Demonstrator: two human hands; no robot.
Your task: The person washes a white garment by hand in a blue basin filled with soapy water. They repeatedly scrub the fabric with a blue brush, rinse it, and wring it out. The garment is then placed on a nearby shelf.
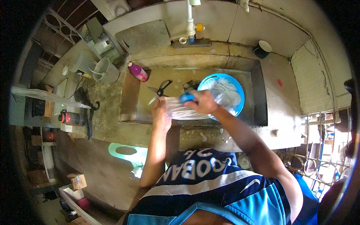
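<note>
Concrete sink (174, 76), pale creased cloth (182, 112), long axis left-right, left hand (161, 113) gripping left end, right hand (204, 102) gripping blurred blue object (186, 98)

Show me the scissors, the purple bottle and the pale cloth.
Scissors (160, 92): head view, near the pivot.
Purple bottle (138, 72): head view, middle of its body.
Pale cloth (180, 111): head view, stretch between the hands.

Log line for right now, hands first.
left hand: holding white cloth; right hand: gripping blurred blue tool at cloth; blue basin: foamy inside; scissors: open, in sink
</note>
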